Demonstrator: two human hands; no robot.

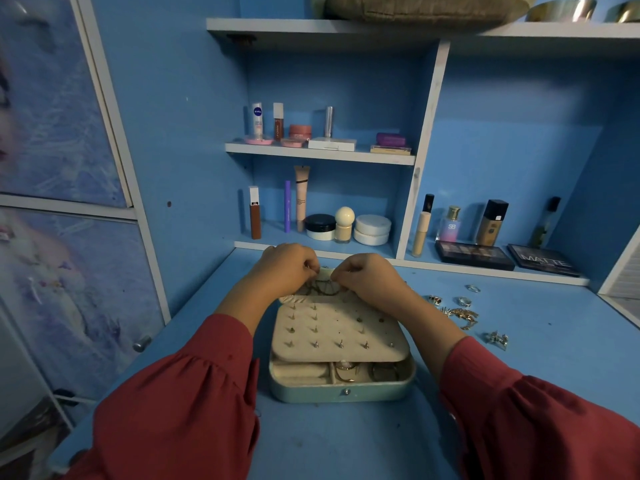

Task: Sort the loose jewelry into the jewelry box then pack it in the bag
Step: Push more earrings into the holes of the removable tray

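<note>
Both hands at far edge of open jewelry box [341,386], mid-desk [346,441]. My left hand [285,268] and right hand [369,275] each pinch chain necklace [320,289] with curled fingers, laying it in back section. Sorting partway: studs fill earring panel [332,327], few rings in front tray. Left: about six loose pieces [462,315] on desk right of box. Bag not visible; packing not begun.
</note>
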